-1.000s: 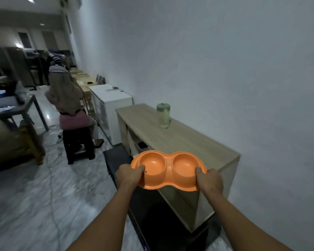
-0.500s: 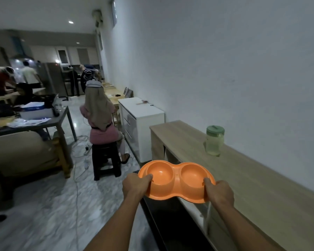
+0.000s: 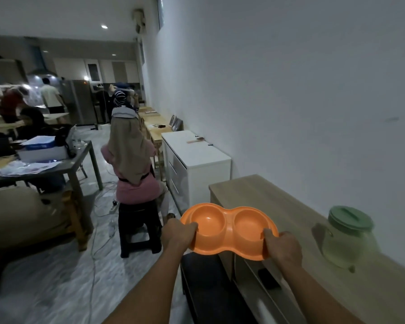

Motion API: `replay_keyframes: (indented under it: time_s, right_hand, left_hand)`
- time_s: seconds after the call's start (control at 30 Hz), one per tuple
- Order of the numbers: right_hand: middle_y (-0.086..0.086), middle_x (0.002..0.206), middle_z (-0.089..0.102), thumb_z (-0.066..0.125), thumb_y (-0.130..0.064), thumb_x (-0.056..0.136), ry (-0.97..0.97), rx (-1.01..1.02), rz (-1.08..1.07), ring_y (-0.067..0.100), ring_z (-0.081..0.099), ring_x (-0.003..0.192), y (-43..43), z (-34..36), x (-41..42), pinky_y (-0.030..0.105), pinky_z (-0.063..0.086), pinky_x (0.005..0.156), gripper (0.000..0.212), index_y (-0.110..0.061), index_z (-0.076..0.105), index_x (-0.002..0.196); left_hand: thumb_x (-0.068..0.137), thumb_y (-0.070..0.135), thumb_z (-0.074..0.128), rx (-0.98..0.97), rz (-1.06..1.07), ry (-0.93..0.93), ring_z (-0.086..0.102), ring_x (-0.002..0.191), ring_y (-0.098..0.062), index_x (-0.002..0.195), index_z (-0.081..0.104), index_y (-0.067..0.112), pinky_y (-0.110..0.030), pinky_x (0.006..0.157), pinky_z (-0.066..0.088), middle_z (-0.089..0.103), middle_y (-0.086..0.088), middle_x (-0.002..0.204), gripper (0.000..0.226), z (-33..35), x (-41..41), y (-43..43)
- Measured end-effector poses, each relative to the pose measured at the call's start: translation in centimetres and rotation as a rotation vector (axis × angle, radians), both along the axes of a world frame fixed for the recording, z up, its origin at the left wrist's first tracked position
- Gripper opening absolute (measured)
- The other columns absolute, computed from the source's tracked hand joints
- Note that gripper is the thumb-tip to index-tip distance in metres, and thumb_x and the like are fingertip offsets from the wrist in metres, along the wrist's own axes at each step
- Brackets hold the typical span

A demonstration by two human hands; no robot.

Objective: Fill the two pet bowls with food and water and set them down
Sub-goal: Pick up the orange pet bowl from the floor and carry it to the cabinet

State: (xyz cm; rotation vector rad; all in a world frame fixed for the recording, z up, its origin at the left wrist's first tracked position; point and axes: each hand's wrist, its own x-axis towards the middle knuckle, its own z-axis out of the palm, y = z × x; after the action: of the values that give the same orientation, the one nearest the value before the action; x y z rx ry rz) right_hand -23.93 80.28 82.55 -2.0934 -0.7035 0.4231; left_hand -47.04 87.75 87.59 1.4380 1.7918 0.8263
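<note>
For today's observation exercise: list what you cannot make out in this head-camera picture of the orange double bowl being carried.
- Orange double bowl: underside hidden by its own body; both ends covered by the left hand and right hand.
- Green-lidded jar: contents unclear, dim and blurred.
- Wooden cabinet: cut off by the frame's lower right edge.

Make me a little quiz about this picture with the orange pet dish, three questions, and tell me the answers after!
1. True or false: both wells of the orange double bowl already hold food and water.
2. What colour is the lid of the jar on the wooden counter? A) red B) green C) black
3. Fill in: the left hand and the right hand each grip one ____ of the bowl.

Key
1. False: both wells look empty.
2. B: green.
3. End: the left hand grips the left end, the right hand the right end, and the bowl is carried in the air by the counter's edge.
</note>
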Motion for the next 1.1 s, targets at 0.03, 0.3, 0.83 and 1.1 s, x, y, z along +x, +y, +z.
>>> replay_keyframes:
  time_s: [0.03,0.3,0.83,1.1]
  right_hand:
    - [0.014,0.079,0.062,0.057,-0.048,0.088,0.001,-0.002,-0.01,0.032,0.059,0.071,2.3,-0.2,0.5,0.032,0.04,0.057,0.047,-0.002,0.062,0.082]
    - [0.013,0.083,0.065,0.059,-0.051,0.082,0.025,-0.036,-0.2,0.031,0.062,0.075,15.2,-2.8,4.2,0.035,0.048,0.063,0.047,-0.005,0.063,0.082]
    - [0.021,0.102,0.066,0.057,-0.051,0.088,0.215,-0.141,-0.872,0.037,0.064,0.095,17.1,-8.2,10.4,0.037,0.049,0.076,0.053,0.0,0.068,0.096]
    - [0.02,0.096,0.069,0.058,-0.045,0.092,0.202,-0.199,-0.987,0.036,0.066,0.091,17.3,-9.8,15.2,0.039,0.053,0.079,0.049,0.002,0.068,0.096]
  left_hand:
    - [0.074,0.035,0.072,-0.003,-0.007,0.001,0.065,0.082,-0.027,0.098,0.066,0.003,-0.029,0.062,0.048,0.068,-0.012,0.093,0.04,0.0,0.7,2.6]
    - [0.076,0.035,0.069,-0.019,-0.213,0.06,0.061,0.08,-0.027,0.1,0.067,0.001,-0.026,0.059,0.043,0.068,-0.016,0.102,0.042,-2.3,6.7,19.1]
    - [0.081,0.032,0.072,-0.157,-0.846,0.186,0.063,0.106,-0.036,0.11,0.068,-0.002,-0.029,0.069,0.041,0.068,-0.02,0.114,0.044,-7.3,25.4,31.1]
    - [0.075,0.033,0.074,-0.199,-0.95,0.249,0.066,0.1,-0.035,0.105,0.072,0.002,-0.032,0.076,0.049,0.071,-0.018,0.106,0.043,-9.0,32.8,32.4]
